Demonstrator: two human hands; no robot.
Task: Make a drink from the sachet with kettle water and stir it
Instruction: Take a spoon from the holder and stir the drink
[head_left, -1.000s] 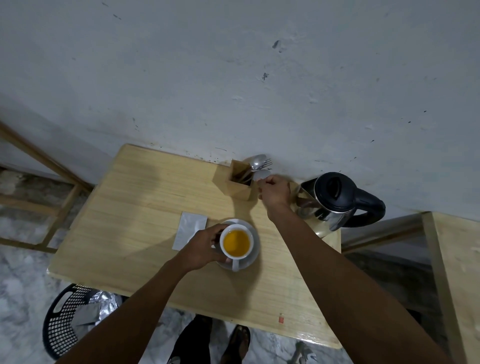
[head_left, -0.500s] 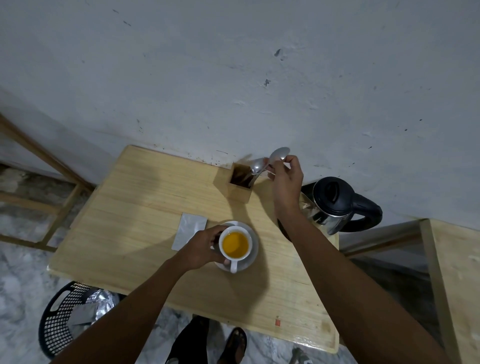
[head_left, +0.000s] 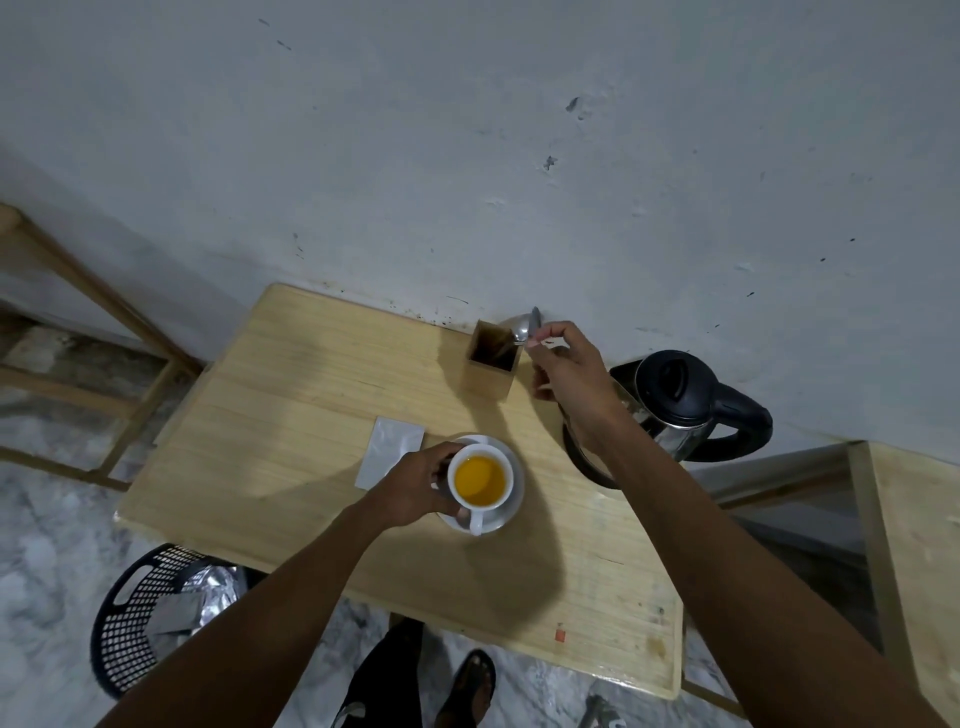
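I read this as a plain home corner: scuffed wall (head_left: 467, 156), small wooden table (head_left: 291, 415), kettle (head_left: 685, 405) just right of my right fingers (head_left: 550, 332), marble floor (head_left: 41, 545).

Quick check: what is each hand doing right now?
Left hand: closed around the cup.
Right hand: pinching a spoon beside the wooden holder.

Orange drink (head_left: 479, 479); white cup (head_left: 506, 486); silver sachet (head_left: 389, 452); black perforated basket (head_left: 130, 613)
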